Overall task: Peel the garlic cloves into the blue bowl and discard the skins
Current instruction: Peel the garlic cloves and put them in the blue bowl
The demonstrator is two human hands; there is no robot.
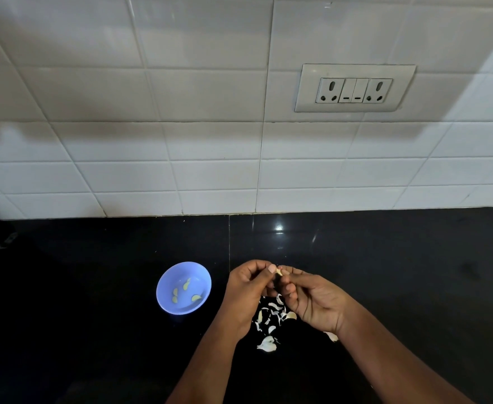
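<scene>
Scene: A person works over a glossy black stone countertop [93, 330] below a white tiled wall [181, 141], with a white double socket plate [355, 88] set into the tiles.
Clove in hand: A small pale garlic clove [278, 272] sits pinched between both hands, above the counter and just right of the bowl.
Left hand: The left hand [246, 282] has its fingers curled in, thumb pressed against the clove.
Right hand: The right hand [312, 298] closes its fingertips on the clove's other side, apparently working at the skin.
Bowl: A small round pale-blue plastic bowl [163, 301] stands near the left hand, holding four peeled yellowish cloves [185, 284].
Skins: A scatter of white papery garlic skins [271, 313] lies on the counter beneath the hands, with what may be unpeeled cloves [267, 343] at its near edge.
Handling: The clove looks light, firm and likely slick once bare; the skin is thin and brittle. Best gripped at the blunt root end, peeling from the tip.
</scene>
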